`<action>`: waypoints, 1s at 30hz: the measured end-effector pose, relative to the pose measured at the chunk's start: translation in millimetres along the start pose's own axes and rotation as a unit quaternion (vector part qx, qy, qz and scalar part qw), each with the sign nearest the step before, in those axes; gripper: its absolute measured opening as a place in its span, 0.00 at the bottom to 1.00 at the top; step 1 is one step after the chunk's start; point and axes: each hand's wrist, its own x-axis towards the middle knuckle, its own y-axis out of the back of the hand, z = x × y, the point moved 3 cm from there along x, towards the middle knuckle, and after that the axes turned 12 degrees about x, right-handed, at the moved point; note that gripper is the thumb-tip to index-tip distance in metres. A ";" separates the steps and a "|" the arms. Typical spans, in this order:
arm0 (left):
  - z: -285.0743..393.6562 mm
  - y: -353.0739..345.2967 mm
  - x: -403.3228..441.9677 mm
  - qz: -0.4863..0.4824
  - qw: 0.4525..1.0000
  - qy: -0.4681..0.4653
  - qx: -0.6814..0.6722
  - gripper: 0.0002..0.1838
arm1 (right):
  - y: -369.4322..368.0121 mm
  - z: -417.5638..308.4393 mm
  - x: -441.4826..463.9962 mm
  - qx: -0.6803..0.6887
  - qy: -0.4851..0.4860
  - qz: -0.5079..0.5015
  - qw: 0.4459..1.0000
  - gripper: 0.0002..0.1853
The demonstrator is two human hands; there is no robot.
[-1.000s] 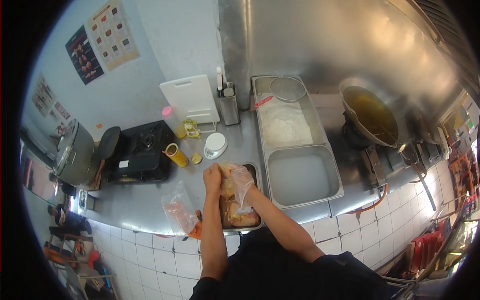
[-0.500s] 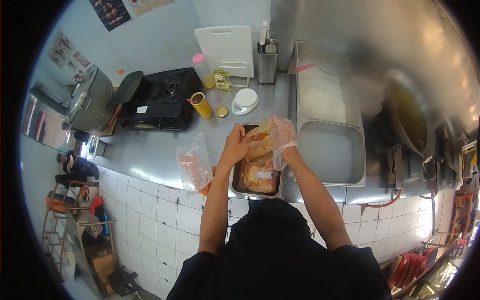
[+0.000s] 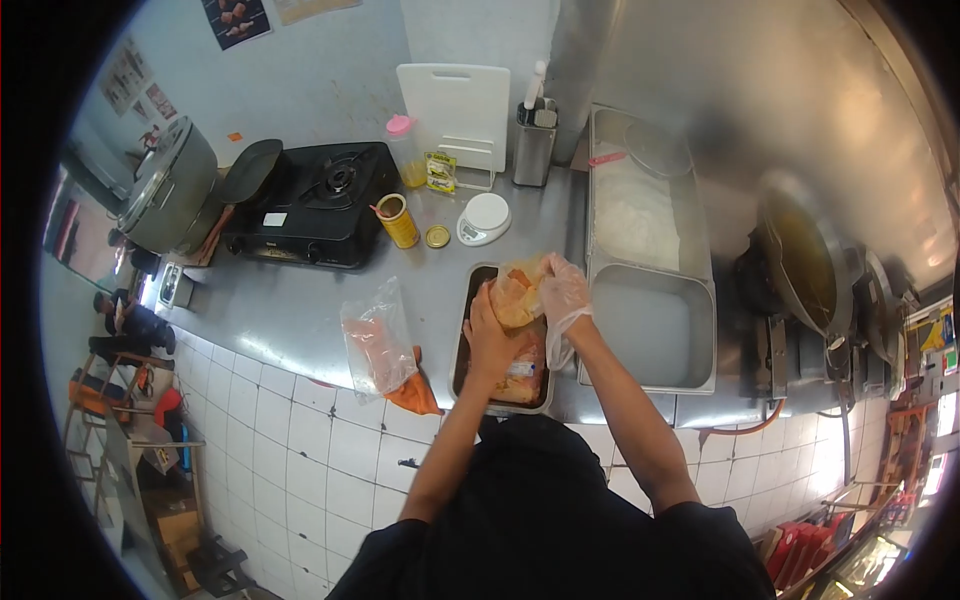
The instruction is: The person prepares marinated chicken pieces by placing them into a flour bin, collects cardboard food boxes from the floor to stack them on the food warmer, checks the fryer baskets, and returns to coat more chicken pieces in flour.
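A steel tray (image 3: 462, 377) near the counter's front edge holds raw-looking meat (image 3: 515, 385), partly in clear plastic. Over its upper part is a plastic bag of yellowish-orange meat (image 3: 516, 300). My left hand (image 3: 490, 340), bare, is wrapped round the bag's left side. My right hand (image 3: 565, 292) wears a clear plastic glove and pinches the bag's upper right edge. Left of the tray lies another clear bag (image 3: 375, 345) with something pinkish inside, beside an orange cloth (image 3: 415, 393).
Behind the tray are a white scale (image 3: 485, 218), a yellow can (image 3: 398, 222) and a round lid (image 3: 437, 237). A black stove (image 3: 310, 205) stands left. To the right are a flour tray (image 3: 640, 215), a steel basin (image 3: 655, 325) and a wok of oil (image 3: 803, 255). A person sits far left.
The camera view has shifted. My left hand has moved from the bag's upper left edge down round its side, and the bag now bulges between both hands. The orange cloth shows more fully.
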 end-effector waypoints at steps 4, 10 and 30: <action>-16.1 -20.7 8.5 0.045 0.998 0.041 -0.028 0.51 | 15.5 -41.2 -5.5 -0.031 0.105 0.054 0.992 0.05; -35.5 -21.0 14.6 0.035 0.998 0.034 -0.035 0.43 | -2.2 -74.0 14.9 -0.056 -0.017 -0.297 0.953 0.11; -23.5 -39.7 16.8 -0.009 1.000 0.025 -0.014 0.21 | -13.4 20.4 -23.5 -0.180 0.025 -0.261 0.948 0.19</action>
